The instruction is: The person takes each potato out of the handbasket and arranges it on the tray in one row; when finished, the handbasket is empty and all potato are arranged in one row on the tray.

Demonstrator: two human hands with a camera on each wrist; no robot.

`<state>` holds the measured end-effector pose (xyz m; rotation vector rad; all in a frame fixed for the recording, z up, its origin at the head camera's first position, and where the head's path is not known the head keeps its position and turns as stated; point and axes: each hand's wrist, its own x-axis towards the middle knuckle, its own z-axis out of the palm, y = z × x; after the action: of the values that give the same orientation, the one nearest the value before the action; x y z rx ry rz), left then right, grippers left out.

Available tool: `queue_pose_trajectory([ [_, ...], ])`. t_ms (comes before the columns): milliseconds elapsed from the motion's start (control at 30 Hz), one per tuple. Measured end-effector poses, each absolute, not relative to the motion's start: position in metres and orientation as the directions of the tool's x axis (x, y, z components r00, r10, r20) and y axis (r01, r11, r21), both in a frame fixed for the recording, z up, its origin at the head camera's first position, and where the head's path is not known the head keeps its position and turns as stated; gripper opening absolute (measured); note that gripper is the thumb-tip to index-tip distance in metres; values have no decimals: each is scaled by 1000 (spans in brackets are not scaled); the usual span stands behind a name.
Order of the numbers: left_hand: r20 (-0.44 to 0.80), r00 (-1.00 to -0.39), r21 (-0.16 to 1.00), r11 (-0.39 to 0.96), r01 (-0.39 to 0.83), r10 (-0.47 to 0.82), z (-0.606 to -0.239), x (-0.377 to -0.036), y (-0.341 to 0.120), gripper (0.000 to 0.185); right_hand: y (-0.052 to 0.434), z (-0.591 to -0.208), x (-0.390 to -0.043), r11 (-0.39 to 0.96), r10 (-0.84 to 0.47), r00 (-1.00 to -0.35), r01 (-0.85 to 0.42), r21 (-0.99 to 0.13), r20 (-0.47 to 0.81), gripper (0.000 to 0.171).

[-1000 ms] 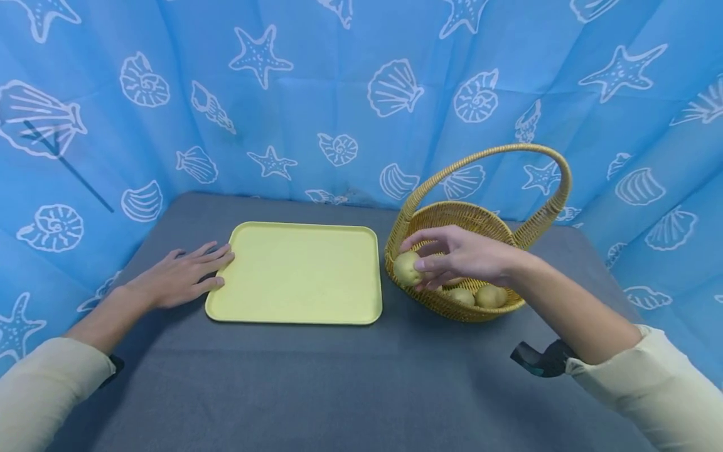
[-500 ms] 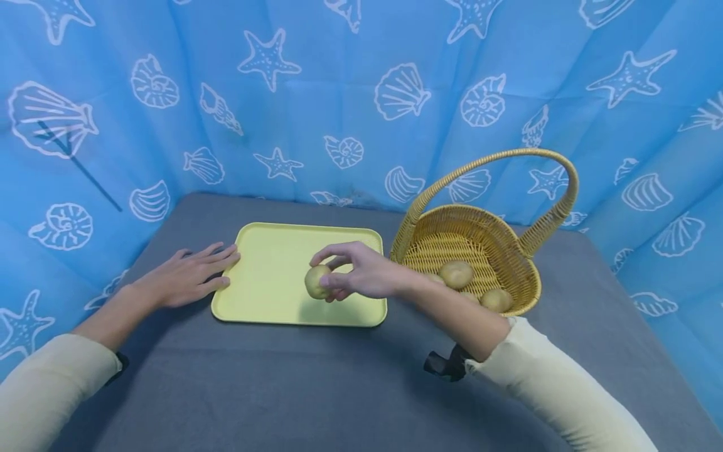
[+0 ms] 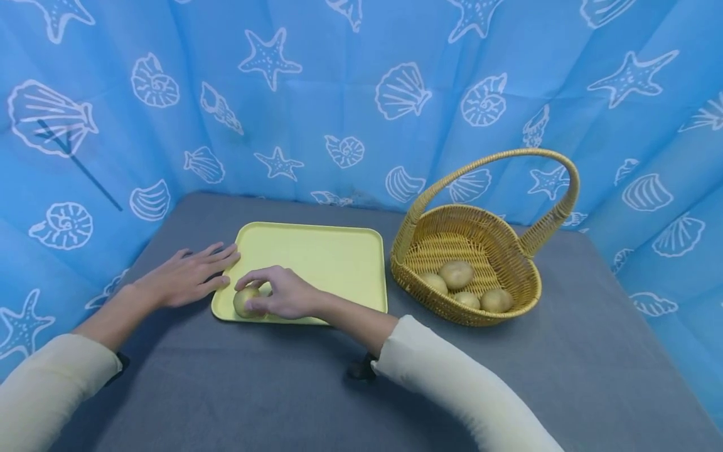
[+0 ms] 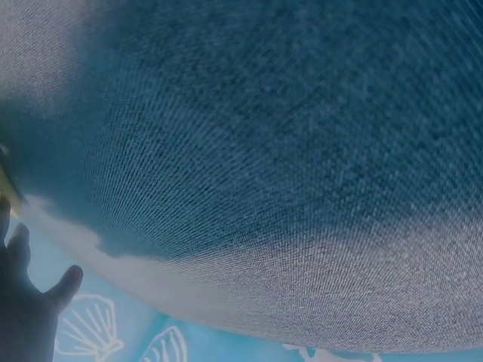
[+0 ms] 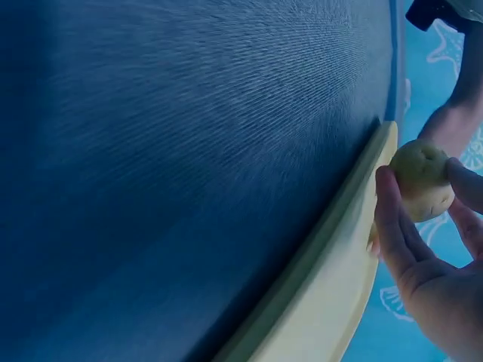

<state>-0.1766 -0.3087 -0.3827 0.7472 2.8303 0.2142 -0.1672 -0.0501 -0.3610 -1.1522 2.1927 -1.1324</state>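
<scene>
- The right hand (image 3: 285, 295) curls its fingers (image 5: 392, 226) round a potato (image 3: 246, 301) (small, pale yellow), which sits at the near left corner of the yellow tray (image 3: 327, 257).
- The left hand (image 3: 189, 276) lies flat with straight fingers on the grey tablecloth (image 3: 282, 389), its fingertips touching the tray's left edge.
- To the right of the tray stands a wicker basket (image 3: 511, 251) with four more potatoes (image 3: 456, 274) inside.
</scene>
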Motion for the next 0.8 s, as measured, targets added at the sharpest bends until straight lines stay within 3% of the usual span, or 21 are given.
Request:
queue_pose_trajectory([
  [100, -161, -850, 188, 861, 472, 501, -383, -177, -309, 64, -65, -365, -169, 404, -810, -587, -566, -718, 7, 36],
  [267, -167, -854, 192, 866, 462, 493, -384, -177, -310, 65, -80, -370, -170, 496, -784, -619, -591, -636, -36, 43],
  [500, -164, -853, 186, 865, 467, 495, -385, -178, -310, 63, -80, -375, -174, 508, -755, -654, -536, -675, -49, 48],
  [800, -148, -846, 179, 855, 486, 512, -385, -178, -309, 61, -74, -374, -177, 486, -762, -641, -473, -734, -92, 48],
])
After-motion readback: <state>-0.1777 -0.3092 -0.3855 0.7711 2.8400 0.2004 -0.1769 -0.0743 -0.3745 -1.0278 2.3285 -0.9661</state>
